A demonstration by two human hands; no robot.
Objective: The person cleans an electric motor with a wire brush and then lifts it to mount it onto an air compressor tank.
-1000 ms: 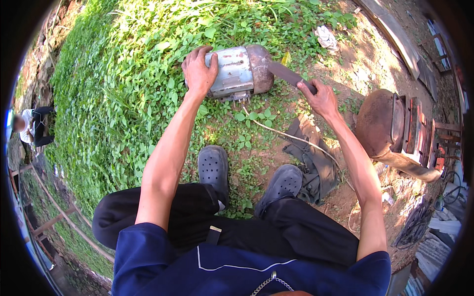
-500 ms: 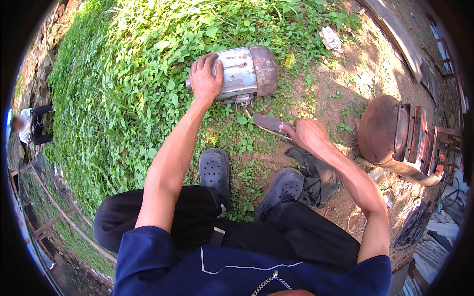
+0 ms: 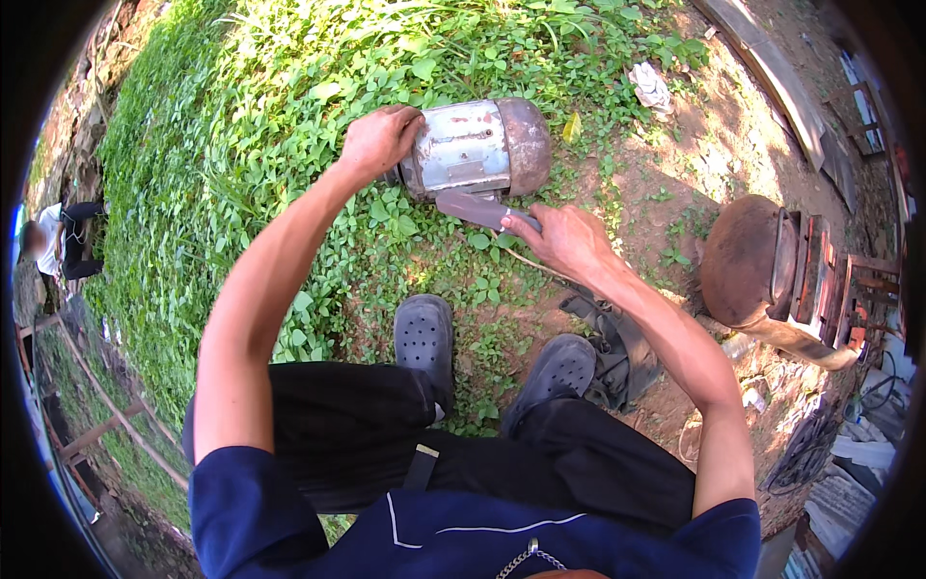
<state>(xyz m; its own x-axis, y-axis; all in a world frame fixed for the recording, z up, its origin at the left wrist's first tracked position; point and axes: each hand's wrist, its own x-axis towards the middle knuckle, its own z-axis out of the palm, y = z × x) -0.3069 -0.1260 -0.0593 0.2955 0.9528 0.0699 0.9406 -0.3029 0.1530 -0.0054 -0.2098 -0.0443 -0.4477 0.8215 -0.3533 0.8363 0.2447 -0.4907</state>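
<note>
Open ground, seen from beside the seated worker. Grey motor (image 3: 468, 150), paint worn, lies on its side where the leafy plants (image 3: 280, 135) give way to bare soil (image 3: 666, 212), beyond the worker's dark clogs (image 3: 424, 333). Long axis runs nearly left to right; rounded, rust-brown end cap to the right, other end to the left, toward the plants.

Left hand (image 3: 379, 143) is the nearer: at the motor's left end, fingers bent over the upper part of the rim, in contact. Whether they grip or merely press, I cannot tell; the thumb is hidden.

Right hand (image 3: 574, 239) sits below and right of the motor, apart from it on the worker's side. Fingers are closed around the near end of a dark flat blade (image 3: 468, 206). Blade slants up and leftward from the grip, its far end just beside the motor's lower edge, toward the left end. Contact there: not certain from this view.

Pale cord (image 3: 529, 261) runs below the blade, toward the crumpled dark cloth (image 3: 625, 359) on the soil.
</note>
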